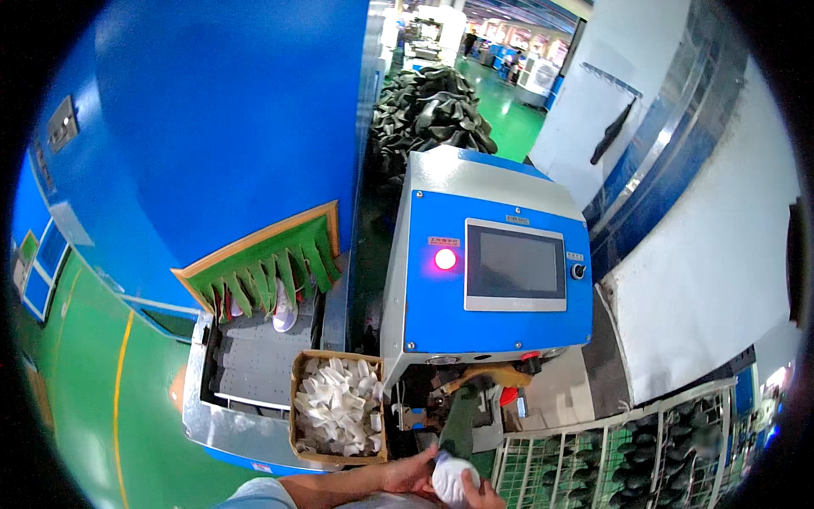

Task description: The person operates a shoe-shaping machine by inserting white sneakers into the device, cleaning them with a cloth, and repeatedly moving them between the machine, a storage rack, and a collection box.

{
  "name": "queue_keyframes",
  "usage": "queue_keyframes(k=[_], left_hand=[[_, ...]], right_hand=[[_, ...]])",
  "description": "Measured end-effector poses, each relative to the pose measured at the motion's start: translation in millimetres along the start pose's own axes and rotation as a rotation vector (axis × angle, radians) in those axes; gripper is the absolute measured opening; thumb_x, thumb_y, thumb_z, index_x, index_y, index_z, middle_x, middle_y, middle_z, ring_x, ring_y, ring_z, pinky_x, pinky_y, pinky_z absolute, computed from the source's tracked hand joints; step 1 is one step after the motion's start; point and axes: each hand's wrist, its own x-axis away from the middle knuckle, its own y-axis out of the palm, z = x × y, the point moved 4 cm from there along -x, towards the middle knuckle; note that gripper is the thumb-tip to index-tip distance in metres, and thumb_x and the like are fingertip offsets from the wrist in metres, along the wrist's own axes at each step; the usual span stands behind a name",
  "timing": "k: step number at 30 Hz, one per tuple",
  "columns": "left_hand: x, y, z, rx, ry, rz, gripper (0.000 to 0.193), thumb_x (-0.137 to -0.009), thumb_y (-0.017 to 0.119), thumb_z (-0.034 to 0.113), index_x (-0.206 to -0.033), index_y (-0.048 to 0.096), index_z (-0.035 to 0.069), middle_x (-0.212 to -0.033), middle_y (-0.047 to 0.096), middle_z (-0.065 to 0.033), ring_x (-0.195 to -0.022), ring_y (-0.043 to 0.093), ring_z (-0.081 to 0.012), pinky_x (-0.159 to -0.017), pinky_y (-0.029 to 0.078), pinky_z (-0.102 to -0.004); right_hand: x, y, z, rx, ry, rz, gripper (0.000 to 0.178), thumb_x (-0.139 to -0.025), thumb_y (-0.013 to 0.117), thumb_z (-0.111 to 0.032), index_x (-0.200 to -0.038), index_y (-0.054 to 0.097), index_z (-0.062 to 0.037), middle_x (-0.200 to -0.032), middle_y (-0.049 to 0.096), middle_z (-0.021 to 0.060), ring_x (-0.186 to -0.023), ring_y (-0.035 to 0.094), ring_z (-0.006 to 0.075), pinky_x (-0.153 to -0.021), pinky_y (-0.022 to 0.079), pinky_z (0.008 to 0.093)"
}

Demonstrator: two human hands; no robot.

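At the lower edge, both my hands are on a white shoe (454, 482), its rounded part facing up; the rest is cut off or hidden by the hands. My left hand (412, 472) closes on its left side, the forearm coming in from the lower left. My right hand (483, 495) grips the right side, only its fingers and part of the back showing. Just beyond the shoe is a dark green flat piece (459, 420) in the working gap of a blue and grey machine (424, 327). Left of my hands is a cardboard box (295, 424) full of white curved pieces (339, 403).
The machine carries a dark screen (513, 265) and a lit red lamp (445, 259). On the left, a conveyor (254, 360) bears white shoes (285, 310) under green strips (242, 284). A white wire rack (602, 441) with dark pieces stands right. Dark pieces are heaped (432, 114) behind.
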Motion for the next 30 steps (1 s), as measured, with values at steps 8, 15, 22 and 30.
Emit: queue_keyframes(k=[8,15,22,30], left_hand=[[32,-58,-19,-0.483,0.066,0.58,0.055,-0.089,0.059,0.049,-0.124,0.06,0.006,-0.12,0.062,-0.0084,-0.106,0.058,-0.0204,-0.095,0.045,-0.0347],[104,-11,16,-0.852,0.305,0.945,0.039,-0.089,0.059,0.031,-0.113,0.06,0.0,-0.105,0.064,-0.0106,-0.093,0.06,-0.0208,-0.088,0.047,-0.0349],[31,34,-27,-0.931,0.405,1.161,0.04,-0.08,0.071,0.021,-0.111,0.057,-0.001,-0.097,0.062,-0.0038,-0.085,0.057,-0.0149,-0.078,0.046,-0.0299],[-75,69,-73,-1.344,-0.06,1.36,0.042,-0.075,0.071,0.03,-0.102,0.063,-0.001,-0.097,0.063,-0.0086,-0.085,0.058,-0.0183,-0.079,0.045,-0.0338]], right_hand=[[-93,45,10,-1.626,0.629,0.101,0.077,-0.088,0.068,-0.027,-0.147,0.026,-0.0033,-0.125,0.058,0.0121,-0.111,0.058,0.0242,-0.091,0.048,0.0335],[-37,80,45,-1.395,0.249,0.285,0.088,-0.077,0.078,-0.035,-0.148,0.031,-0.0087,-0.136,0.052,0.0185,-0.115,0.056,0.0221,-0.099,0.042,0.0328],[189,142,174,-0.896,1.297,0.513,0.078,-0.082,0.068,-0.033,-0.145,0.032,-0.0066,-0.131,0.055,0.0191,-0.115,0.056,0.0366,-0.096,0.045,0.0408],[419,304,381,-0.483,2.019,0.939,0.066,-0.093,0.056,-0.036,-0.142,0.031,0.0004,-0.13,0.051,0.0275,-0.116,0.052,0.0413,-0.094,0.043,0.0489]])
